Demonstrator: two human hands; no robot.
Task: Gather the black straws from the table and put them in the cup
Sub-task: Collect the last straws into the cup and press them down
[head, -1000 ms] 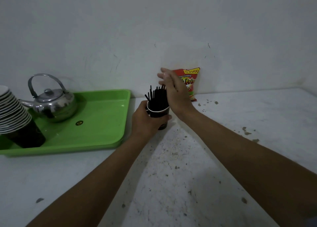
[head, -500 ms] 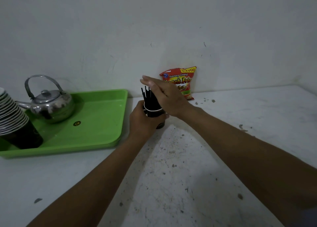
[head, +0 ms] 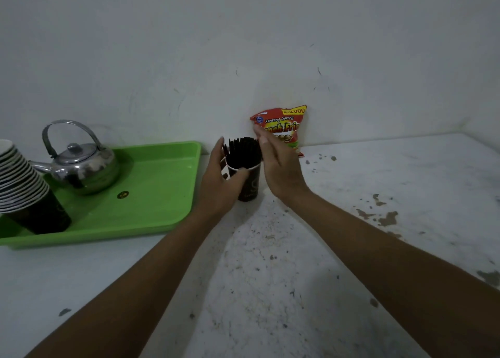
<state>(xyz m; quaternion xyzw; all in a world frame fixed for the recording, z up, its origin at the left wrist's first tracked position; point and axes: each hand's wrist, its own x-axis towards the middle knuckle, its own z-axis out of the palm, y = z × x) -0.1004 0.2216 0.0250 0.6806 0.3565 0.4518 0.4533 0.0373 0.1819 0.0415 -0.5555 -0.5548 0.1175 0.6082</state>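
Straws (head: 242, 152) black, bunched upright in dark cup (head: 250, 184); left hand (head: 216, 182) holds cup, right hand (head: 278, 165) flat alongside.

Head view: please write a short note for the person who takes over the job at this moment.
Left hand: holds the cup, thumb across its rim.
Right hand: open, fingers straight, beside the straws.
The cup stands on the table, right of the green tray, with the straws upright inside.
Done: no loose straw shows on the table.
Left: probably only to let go.
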